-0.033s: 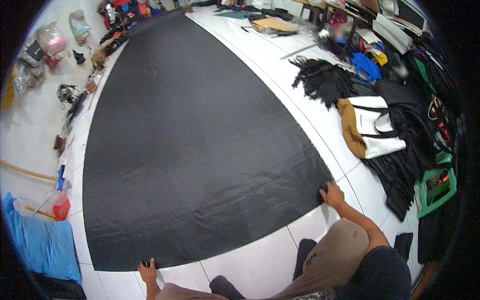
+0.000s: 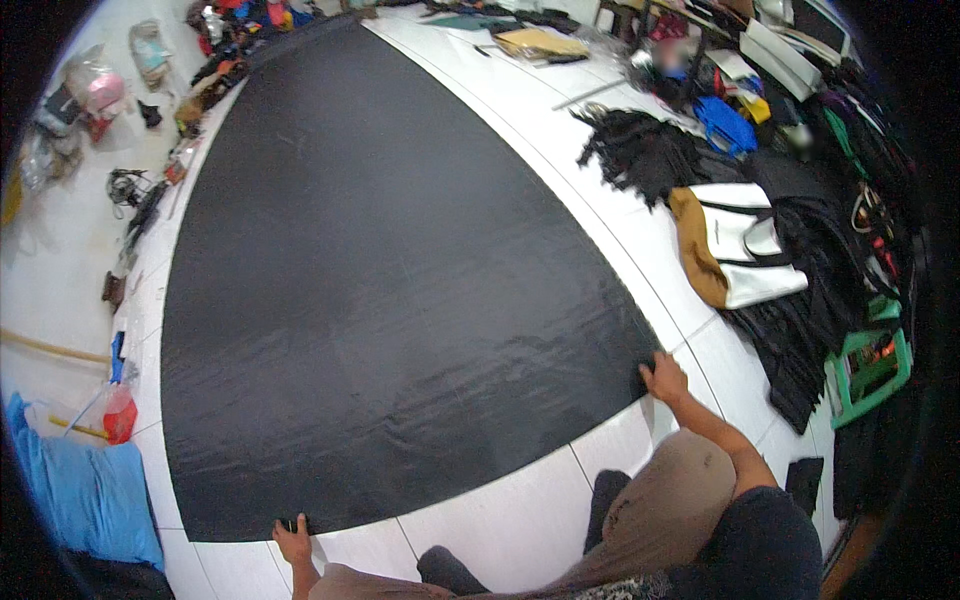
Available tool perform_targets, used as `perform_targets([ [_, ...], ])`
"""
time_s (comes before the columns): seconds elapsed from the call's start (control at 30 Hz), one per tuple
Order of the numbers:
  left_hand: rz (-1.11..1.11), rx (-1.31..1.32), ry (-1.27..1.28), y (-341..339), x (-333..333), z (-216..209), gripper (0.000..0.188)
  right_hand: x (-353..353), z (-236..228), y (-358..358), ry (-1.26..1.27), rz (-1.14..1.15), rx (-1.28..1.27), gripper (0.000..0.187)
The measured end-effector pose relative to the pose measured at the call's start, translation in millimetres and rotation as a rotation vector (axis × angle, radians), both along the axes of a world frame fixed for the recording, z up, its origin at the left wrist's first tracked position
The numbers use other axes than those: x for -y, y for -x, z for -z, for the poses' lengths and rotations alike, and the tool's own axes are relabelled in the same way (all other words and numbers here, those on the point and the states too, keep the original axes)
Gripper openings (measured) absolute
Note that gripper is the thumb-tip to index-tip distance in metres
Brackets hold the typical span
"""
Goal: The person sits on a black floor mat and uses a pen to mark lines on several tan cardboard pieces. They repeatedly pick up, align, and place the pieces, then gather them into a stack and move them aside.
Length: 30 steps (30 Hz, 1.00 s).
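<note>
A large sheet of black cloth (image 2: 390,270), smooth with small wrinkles toward its near end, lies spread over the white tiled floor. At its near edge, left of my knees, my left hand (image 2: 294,541) pinches the rim with fingers and thumb. My right hand (image 2: 666,380) is closed on the near right corner, its fingertips partly hidden. Both grips hold the cloth low, close to the floor.
To the right, a white and brown tote bag (image 2: 735,245) rests on a heap of black fabric (image 2: 800,340). Beyond it stands a green stool (image 2: 872,375). A blue cushion-like bundle (image 2: 95,500) sits at the left, and assorted items line the wall.
The whole scene has shifted slightly in the view, mostly left and up at the far end. Both hands keep the same places on the cloth.
</note>
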<state>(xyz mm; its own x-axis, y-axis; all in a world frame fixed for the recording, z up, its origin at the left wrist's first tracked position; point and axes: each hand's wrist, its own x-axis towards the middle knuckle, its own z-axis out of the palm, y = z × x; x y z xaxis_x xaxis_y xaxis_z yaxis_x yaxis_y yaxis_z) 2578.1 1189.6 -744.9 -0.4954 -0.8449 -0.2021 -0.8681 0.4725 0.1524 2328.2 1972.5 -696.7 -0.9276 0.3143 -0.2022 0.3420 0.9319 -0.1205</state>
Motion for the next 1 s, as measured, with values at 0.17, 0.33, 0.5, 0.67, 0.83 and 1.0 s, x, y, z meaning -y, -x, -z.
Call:
perform_targets([
  [0.17,0.045,-0.007,0.024,-8,-7,1,0.086,-18,-5,4,0.008,0.071,0.051,0.053],
  [0.33,0.054,0.003,-0.009,-12,0,2,0.087,-6,3,-8,0.011,-0.078,0.080,0.065],
  [0.5,0.033,-0.005,-0.109,-2,15,-8,0.093,-18,7,-15,0.015,-0.051,0.137,0.066],
  [0.67,-0.076,0.130,-0.097,3,4,-18,0.100,-22,11,-13,-0.020,-0.065,0.184,0.068],
  [0.83,-0.114,0.158,-0.174,5,-1,-22,0.105,-25,6,-12,-0.071,-0.077,0.205,0.066],
  [1.0,-0.178,0.204,-0.186,5,5,-15,0.108,-23,-4,-3,-0.009,-0.065,0.305,0.067],
])
